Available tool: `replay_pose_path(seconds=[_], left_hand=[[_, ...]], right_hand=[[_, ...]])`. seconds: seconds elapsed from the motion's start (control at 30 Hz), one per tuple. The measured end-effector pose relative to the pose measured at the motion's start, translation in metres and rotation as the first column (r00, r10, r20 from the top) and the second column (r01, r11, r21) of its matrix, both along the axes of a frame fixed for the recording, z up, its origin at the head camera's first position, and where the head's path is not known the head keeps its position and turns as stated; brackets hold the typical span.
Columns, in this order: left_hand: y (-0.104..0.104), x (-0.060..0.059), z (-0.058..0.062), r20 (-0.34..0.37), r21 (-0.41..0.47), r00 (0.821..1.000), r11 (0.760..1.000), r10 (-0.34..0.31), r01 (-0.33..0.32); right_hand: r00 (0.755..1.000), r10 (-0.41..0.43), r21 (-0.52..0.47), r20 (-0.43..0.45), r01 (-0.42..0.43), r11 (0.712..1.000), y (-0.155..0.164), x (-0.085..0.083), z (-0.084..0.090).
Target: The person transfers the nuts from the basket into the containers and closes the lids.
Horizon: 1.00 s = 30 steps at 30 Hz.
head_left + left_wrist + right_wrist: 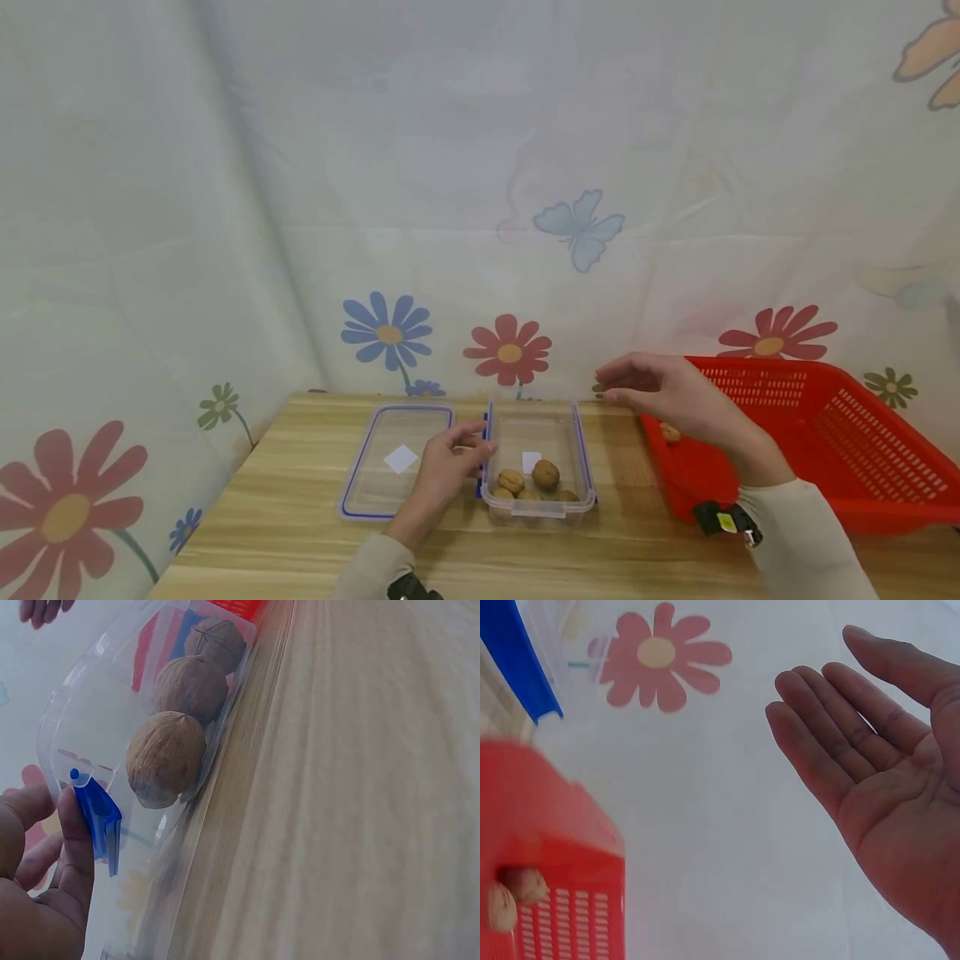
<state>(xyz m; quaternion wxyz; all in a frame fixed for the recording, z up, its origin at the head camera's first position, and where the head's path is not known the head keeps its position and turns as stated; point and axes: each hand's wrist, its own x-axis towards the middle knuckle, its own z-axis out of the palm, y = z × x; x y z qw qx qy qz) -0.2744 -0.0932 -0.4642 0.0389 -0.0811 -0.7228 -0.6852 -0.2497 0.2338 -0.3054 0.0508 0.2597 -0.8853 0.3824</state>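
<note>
A clear plastic box (536, 510) with a blue-lined rim stands uncovered, with several walnuts (546, 475) gathered at its near end. My left hand (448, 462) lightly holds its left side, thumb at the rim and fingers outside beside the blue latch (99, 817). Walnuts (166, 754) show through the box wall in the left wrist view. Raised between the box and the red basket (892, 508), my right hand (675, 396) has its fingers extended. In the right wrist view the palm (900, 817) faces the camera and holds nothing.
Flat on the wooden table (262, 500), the clear lid (367, 487) with a blue seal lies left of the box. Inside the basket's left side are walnuts (526, 885). A flower-printed cloth (420, 167) hangs behind the table.
</note>
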Motion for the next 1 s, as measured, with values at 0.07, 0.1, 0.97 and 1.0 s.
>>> replay_pose_path(seconds=[0.07,0.1,0.97,1.0], left_hand=[[0.0,0.001,0.001,0.005,0.009,1.0,1.0,-0.005,0.005],[0.0,0.001,0.001,0.006,0.009,1.0,1.0,-0.006,0.006],[-0.001,0.004,0.003,0.0,0.008,1.0,1.0,-0.003,0.003],[0.0,0.004,0.002,-0.003,0.009,1.0,1.0,-0.005,0.005]], right_hand=[[1.0,-0.001,-0.002,-0.007,0.001,1.0,0.01,-0.003,0.006],[1.0,-0.01,0.001,-0.006,0.01,1.0,0.016,-0.005,0.007],[0.949,-0.159,0.097,0.274,0.137,0.986,0.122,-0.069,-0.034],[0.946,-0.158,0.104,0.283,0.133,0.986,0.124,-0.07,-0.037]])
